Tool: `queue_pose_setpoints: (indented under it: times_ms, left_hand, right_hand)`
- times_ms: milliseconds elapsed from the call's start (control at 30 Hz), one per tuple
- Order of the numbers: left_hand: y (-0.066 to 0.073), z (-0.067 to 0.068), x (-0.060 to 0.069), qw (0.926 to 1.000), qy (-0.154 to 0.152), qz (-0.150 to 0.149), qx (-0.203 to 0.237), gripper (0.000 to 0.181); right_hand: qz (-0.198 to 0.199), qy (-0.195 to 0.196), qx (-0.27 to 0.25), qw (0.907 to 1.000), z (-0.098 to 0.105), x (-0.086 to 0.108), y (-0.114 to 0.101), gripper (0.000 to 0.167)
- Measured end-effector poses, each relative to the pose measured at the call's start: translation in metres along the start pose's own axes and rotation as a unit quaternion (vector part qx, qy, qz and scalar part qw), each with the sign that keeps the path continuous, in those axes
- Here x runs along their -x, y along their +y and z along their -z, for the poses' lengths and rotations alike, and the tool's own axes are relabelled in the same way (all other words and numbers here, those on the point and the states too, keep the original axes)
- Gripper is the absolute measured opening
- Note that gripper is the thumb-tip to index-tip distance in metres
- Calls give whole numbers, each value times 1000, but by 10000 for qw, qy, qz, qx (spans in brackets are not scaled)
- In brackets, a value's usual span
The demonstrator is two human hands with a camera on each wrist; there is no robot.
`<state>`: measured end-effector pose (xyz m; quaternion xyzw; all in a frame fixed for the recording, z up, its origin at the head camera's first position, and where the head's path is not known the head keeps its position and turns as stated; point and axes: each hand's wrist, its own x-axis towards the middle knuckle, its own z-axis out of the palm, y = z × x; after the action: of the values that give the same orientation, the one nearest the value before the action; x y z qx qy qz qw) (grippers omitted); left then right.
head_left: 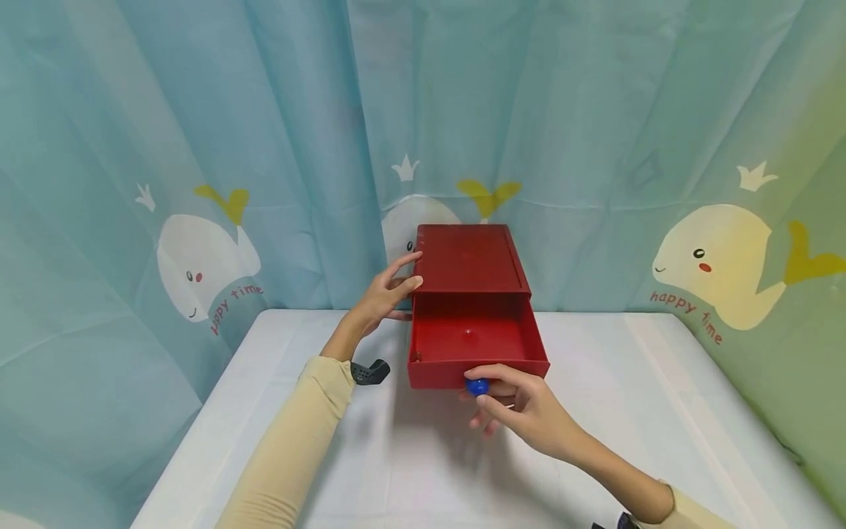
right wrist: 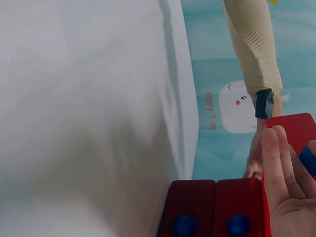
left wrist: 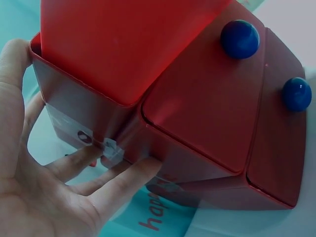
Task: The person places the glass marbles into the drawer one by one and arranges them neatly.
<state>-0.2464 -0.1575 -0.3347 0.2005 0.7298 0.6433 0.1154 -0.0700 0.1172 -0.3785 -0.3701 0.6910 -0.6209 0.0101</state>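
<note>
A dark red drawer cabinet (head_left: 465,257) stands on the table with its top drawer (head_left: 485,339) pulled out. My right hand (head_left: 522,411) pinches the round blue knob (head_left: 477,386) on that drawer's front between thumb and index finger; the other fingers extend below. At the cabinet's left side, my left hand (head_left: 383,297) rests spread against it. In the left wrist view, fingers (left wrist: 131,185) touch the side wall, and the thumb lies by the top edge. Two lower drawers are closed, their blue knobs (left wrist: 240,39) showing there.
The cabinet stands on a white-covered table (head_left: 628,397) near its back edge. Behind hangs a blue-green curtain (head_left: 568,132) with printed whales. A black wrist device (head_left: 371,372) sits at the left wrist. Clear tape (left wrist: 113,151) lies across the cabinet's side.
</note>
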Motion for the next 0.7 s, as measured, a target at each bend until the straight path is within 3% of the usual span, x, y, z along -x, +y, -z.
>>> queue_pose_setpoints:
  times_ms: [367, 700]
  left_hand:
    - [-1, 1, -1, 10000, 1, 32, -15, 59]
    - [1, 0, -1, 10000, 8, 65, -8, 59]
  right_hand:
    - [-88, 107, 60, 9999, 9, -17, 6, 38]
    - [-459, 226, 4, 9987, 18, -28, 12, 37]
